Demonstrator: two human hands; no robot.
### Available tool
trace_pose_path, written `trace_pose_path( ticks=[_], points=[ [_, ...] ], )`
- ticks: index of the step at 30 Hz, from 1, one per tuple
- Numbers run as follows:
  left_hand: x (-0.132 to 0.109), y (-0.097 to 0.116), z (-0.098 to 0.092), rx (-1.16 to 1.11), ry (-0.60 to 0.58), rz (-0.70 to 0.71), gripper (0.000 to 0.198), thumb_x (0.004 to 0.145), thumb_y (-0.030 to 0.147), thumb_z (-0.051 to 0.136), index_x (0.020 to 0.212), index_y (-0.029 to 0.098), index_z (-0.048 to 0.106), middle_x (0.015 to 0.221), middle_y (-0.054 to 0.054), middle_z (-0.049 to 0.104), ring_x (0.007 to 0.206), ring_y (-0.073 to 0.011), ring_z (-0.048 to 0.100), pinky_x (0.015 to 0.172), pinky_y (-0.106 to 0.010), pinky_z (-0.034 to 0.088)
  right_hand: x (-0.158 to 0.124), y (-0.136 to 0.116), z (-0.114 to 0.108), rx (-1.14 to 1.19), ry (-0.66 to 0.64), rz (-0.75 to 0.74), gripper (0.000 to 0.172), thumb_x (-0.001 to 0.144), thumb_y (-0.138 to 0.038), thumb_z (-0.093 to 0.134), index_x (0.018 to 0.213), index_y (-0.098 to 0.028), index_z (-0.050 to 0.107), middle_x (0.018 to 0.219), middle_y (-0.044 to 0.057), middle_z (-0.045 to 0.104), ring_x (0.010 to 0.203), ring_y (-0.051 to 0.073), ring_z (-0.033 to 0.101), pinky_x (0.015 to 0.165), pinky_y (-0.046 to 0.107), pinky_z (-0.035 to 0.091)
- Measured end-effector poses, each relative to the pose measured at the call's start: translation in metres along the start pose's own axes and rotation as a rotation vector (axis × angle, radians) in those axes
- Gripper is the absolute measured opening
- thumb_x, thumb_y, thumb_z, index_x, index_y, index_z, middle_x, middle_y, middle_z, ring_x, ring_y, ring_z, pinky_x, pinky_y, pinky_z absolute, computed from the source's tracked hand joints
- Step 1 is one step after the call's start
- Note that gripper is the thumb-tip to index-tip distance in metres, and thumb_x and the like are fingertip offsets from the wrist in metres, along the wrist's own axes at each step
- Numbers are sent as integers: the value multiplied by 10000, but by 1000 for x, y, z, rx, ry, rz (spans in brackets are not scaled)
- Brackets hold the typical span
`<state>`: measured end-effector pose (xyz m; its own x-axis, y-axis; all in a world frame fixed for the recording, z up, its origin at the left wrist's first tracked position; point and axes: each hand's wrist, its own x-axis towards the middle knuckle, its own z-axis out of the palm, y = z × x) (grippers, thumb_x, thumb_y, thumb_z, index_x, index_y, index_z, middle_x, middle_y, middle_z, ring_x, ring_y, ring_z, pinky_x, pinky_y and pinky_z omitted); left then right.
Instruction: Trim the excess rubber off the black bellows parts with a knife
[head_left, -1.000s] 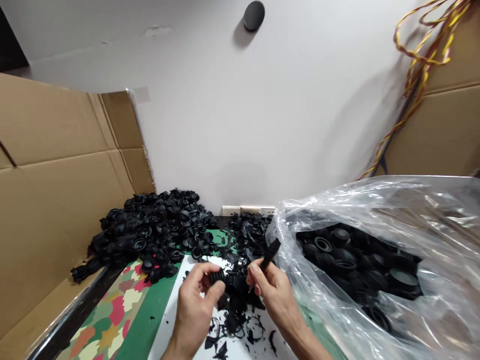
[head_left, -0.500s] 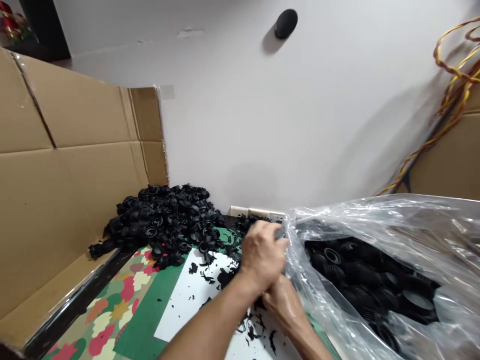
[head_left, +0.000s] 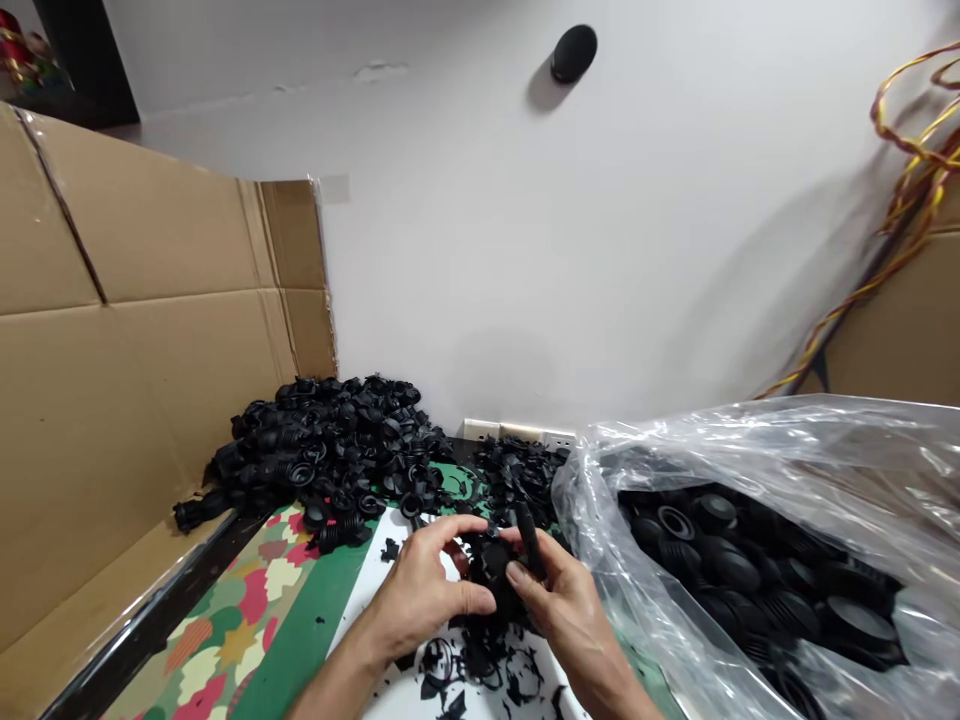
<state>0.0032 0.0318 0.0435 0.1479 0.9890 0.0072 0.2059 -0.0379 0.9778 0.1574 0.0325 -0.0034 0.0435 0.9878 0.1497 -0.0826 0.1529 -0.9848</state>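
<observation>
My left hand (head_left: 424, 595) pinches a black ribbed rubber part (head_left: 491, 570) between thumb and fingers, low in the middle of the view. My right hand (head_left: 559, 595) is closed round a black-handled tool (head_left: 527, 535) that stands up beside that part, with its thumb against the part. Both hands hover over a white sheet (head_left: 375, 600) strewn with black rubber trimmings (head_left: 487, 665).
A heap of black rubber parts (head_left: 330, 445) lies at the back left against a cardboard wall (head_left: 135, 370). A clear plastic bag (head_left: 757, 560) full of similar parts fills the right. More scraps (head_left: 525, 465) lie by the white wall. A patterned mat (head_left: 225, 630) covers the table.
My left hand had reached across toward the bag's mouth; it has come back to the middle with a rubber part. My right hand now shows its tool again.
</observation>
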Motion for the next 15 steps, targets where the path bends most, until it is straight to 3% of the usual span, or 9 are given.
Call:
trace_pose_path(
  ticks=[3, 6, 11, 15],
  points=[
    [-2, -7, 0, -247, 21, -77, 354, 468, 31, 731, 791, 175, 744, 667, 23, 662, 608, -130, 538, 566, -212, 407, 1, 10, 5, 53, 36, 35, 366, 670, -464, 685, 847, -146, 709, 665, 50, 678, 566, 197, 602, 453, 255, 418],
    [1, -22, -1, -351, 30, -190, 178, 521, 221, 778, 655, 137, 694, 457, 51, 546, 405, -81, 418, 418, -199, 297, 5, 21, 6, 22, 94, 38, 358, 645, -475, 694, 762, -138, 721, 557, 36, 641, 487, 185, 568, 402, 248, 385],
    [5, -40, -4, -473, 75, -272, 302, 520, 356, 800, 516, 141, 588, 427, 42, 535, 398, -74, 442, 440, -191, 320, 9, 19, 1, -88, 172, 73, 205, 670, -371, 659, 687, -171, 699, 536, 21, 632, 509, 201, 567, 432, 274, 404],
    [5, -43, -5, -550, 73, -285, 340, 509, 375, 815, 508, 150, 560, 433, 43, 545, 398, -74, 460, 440, -184, 335, 5, 2, 2, -120, 205, 11, 238, 677, -406, 655, 702, -173, 698, 664, 52, 695, 650, 240, 622, 591, 318, 482]
  ],
)
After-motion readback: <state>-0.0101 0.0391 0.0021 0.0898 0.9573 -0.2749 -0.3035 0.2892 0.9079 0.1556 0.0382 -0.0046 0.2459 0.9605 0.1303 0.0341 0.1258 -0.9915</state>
